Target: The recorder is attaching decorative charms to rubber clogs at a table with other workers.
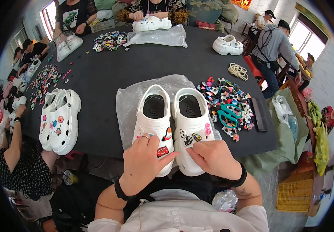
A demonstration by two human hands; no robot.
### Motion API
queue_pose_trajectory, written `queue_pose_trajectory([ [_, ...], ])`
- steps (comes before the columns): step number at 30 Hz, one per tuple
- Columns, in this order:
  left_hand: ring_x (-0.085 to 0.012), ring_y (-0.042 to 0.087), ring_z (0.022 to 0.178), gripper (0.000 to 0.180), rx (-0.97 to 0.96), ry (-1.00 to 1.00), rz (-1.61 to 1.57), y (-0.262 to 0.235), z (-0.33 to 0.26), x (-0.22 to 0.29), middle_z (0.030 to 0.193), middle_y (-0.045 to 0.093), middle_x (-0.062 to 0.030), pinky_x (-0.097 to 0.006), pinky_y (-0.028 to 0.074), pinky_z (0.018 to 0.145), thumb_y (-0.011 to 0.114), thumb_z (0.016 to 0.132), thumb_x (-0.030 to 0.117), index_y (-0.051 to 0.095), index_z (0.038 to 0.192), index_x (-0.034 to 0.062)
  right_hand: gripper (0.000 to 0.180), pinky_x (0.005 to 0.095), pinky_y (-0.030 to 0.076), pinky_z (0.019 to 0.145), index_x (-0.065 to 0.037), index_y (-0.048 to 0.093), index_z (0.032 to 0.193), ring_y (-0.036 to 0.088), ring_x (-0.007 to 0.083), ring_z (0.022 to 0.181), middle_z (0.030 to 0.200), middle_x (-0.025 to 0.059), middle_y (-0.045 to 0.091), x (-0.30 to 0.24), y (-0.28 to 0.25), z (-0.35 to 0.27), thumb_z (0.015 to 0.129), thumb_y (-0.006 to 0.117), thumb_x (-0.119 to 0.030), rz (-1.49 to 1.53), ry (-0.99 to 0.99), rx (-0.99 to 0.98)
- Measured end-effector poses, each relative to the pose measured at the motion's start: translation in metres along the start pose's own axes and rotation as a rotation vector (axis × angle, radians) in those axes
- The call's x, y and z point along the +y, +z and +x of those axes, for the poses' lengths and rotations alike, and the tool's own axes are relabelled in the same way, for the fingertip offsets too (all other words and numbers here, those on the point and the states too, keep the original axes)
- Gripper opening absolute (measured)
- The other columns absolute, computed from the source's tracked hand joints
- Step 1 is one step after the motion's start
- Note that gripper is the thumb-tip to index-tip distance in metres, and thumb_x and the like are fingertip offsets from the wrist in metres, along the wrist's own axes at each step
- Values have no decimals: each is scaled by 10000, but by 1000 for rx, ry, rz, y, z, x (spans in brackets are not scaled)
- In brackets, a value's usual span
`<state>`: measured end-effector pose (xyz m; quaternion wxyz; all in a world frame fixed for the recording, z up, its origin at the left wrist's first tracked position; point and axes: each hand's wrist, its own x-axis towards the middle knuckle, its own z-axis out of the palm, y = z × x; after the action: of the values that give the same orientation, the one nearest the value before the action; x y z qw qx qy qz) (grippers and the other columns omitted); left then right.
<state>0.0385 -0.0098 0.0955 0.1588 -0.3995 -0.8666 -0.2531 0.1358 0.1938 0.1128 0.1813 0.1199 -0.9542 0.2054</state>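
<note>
Two white clogs stand side by side in front of me, toes toward me. My left hand (145, 160) lies over the toe of the left clog (145, 124), its fingers bent round the outer side and its thumb stretched toward the right clog. Beside it show a red car charm (162, 151) and a red-and-black charm (167, 133). On the right clog's toe (189, 164) my right hand (216, 158) is closed, thumb and fingers pressed together; anything in them is hidden. Above it sit a round dark charm (188, 140), a yellow-and-blue charm (197, 137) and a pink charm (208, 128).
A clear plastic bag (126, 102) lies under the clogs. To the right are a charm pile (228, 94), teal scissors (229, 115), a dark bar (259, 114) and coiled cord (238, 71). Decorated clogs (69, 116) stand left. Several people work around the black table (97, 85).
</note>
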Motion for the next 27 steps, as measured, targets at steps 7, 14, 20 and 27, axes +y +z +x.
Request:
queue_pose_trajectory([
  [7, -255, 580, 689, 304, 41, 133, 105, 6, -6, 0, 825, 565, -109, -363, 513, 590, 804, 792, 254, 616, 869, 27, 333, 373, 334, 445, -2, 501, 649, 441, 286, 454, 555, 130, 466, 4, 0, -1, 910, 685, -97, 274, 135, 24],
  [14, -253, 582, 718, 153, -11, 283, 15, 5, -8, -10, 835, 570, -94, -357, 518, 607, 744, 822, 92, 632, 900, 22, 343, 360, 311, 443, 4, 494, 643, 393, 251, 446, 550, 121, 451, 9, 0, -4, 912, 686, -88, 324, 104, 30],
  [20, -277, 575, 698, 177, -44, 253, -193, 4, -5, -29, 821, 567, -118, -369, 509, 610, 726, 855, 98, 566, 851, 22, 343, 367, 335, 444, 1, 499, 647, 444, 264, 448, 563, 120, 475, 10, 0, -4, 913, 687, -106, 315, 117, 9],
  [27, -292, 578, 707, 185, 11, 234, -169, 2, -6, -21, 817, 559, -125, -394, 490, 606, 723, 861, 115, 565, 853, 19, 352, 385, 446, 454, -45, 515, 710, 590, 290, 499, 583, 103, 566, -9, 2, -5, 923, 700, -256, -73, 73, 18],
])
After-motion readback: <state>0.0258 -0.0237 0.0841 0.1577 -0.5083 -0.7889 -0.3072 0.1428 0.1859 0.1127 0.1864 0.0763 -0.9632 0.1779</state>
